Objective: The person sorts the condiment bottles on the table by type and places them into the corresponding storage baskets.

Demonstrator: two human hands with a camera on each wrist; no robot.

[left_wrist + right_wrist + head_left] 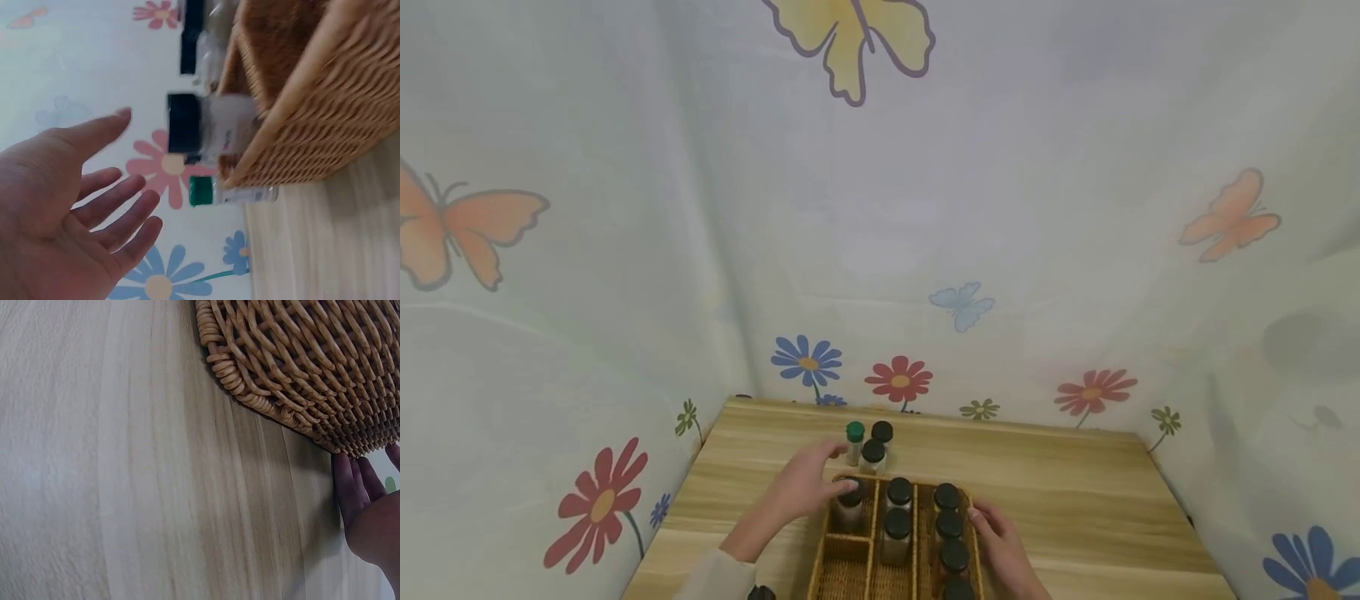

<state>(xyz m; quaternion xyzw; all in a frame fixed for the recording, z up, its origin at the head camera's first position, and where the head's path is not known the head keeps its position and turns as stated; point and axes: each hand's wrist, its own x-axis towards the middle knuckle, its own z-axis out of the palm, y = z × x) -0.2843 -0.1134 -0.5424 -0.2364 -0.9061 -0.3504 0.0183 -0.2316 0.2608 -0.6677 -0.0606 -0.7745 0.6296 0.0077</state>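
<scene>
Your left hand is open, with loose fingers and nothing in it, and it is near a jar with a black lid. That jar stands in the back left part of the woven basket. Your thumb looks close to the lid, but the left wrist view shows a gap between them. Your right hand is open too, and its fingers touch the right side of the basket. The basket sits on the wooden counter. Its middle row has two middle jars, one in front of the other, and its right row has four right jars, all with black lids. Just behind the basket, on the counter, stand a small jar with a green lid and two back jars with black lids. Flowers and butterflies cover the wall.
</scene>
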